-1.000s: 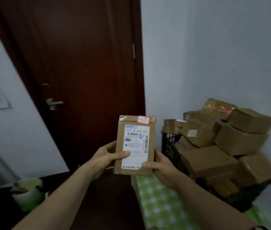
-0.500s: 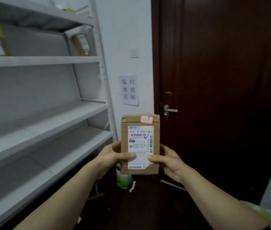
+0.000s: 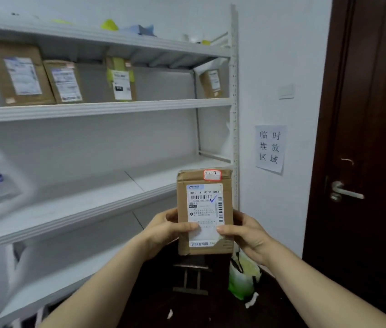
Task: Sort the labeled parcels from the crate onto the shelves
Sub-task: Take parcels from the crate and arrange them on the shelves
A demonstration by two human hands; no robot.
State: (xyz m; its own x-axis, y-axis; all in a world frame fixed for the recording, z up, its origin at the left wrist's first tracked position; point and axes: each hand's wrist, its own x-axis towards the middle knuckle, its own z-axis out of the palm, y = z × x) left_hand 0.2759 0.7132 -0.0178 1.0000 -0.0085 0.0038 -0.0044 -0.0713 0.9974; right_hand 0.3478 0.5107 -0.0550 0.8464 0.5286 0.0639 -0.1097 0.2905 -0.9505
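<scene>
a person's two bare forearms reach in from the bottom of the view, holding a small brown cardboard parcel (image 3: 205, 211) upright in the near middle, in the air before the right end of the white metal shelves (image 3: 102, 107) and touching no board. the left hand (image 3: 163, 229) grips the parcel's left edge and the right hand (image 3: 246, 233) grips its right edge. each thumb presses flat across the lower part of the white shipping label (image 3: 205, 216), while the other fingers wrap round the back, mostly out of sight. a red-bordered sticker (image 3: 212, 175) at the top right corner carries a handwritten code that looks like 3-1-7. the step in hand seems to be reading that code to choose a shelf. to do it well, hold the label face toward the eyes, keep both hands on until the parcel is over a board, then stand it label outward like the stored parcels (image 3: 65, 81) on the upper shelf. the crate is out of view, no shelf numbers can be made out, the far left of the shelves is blurred, and the label's small print is unreadable
</scene>
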